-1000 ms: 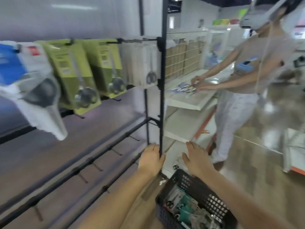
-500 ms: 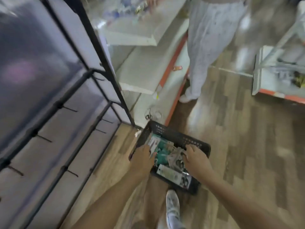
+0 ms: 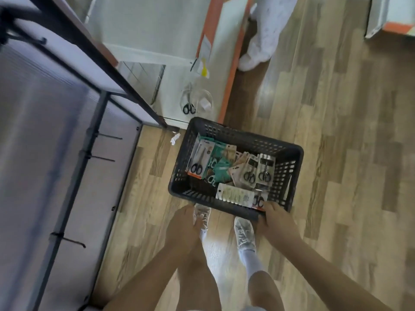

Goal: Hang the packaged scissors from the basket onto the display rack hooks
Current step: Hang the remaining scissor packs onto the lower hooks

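While the right hand [image 3: 277, 217] grips the basket [image 3: 294, 158] rim, the left hand [image 3: 185, 223] hangs empty, fingers loose; pickup stage, next selecting a scissors pack [image 3: 266, 168].

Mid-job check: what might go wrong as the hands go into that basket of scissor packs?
1. The right hand is at the near rim of the black perforated plastic basket, beside the loosely heaped scissor packs; lifting one may drag others out.
2. Bare black rack hooks jut out by the left arm and may snag it.
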